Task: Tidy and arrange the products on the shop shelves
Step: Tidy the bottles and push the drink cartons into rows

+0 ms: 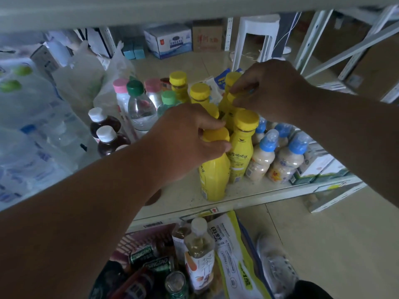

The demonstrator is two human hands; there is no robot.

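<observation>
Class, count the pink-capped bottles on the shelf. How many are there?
2. One pink-capped bottle stands left of the dark green cap, the other right of it; more may be hidden.

I see one view only, from my head camera. It looks forward and steeply down, close above the shelf (248,197). The shelf's front edge crosses the lower middle; floor shows beyond and to its right, another shelf board overhead.

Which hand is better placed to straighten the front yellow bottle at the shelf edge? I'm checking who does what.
Left. The left hand already grips the front yellow bottle at its cap, while the right hand pinches a yellow bottle farther back.
</observation>
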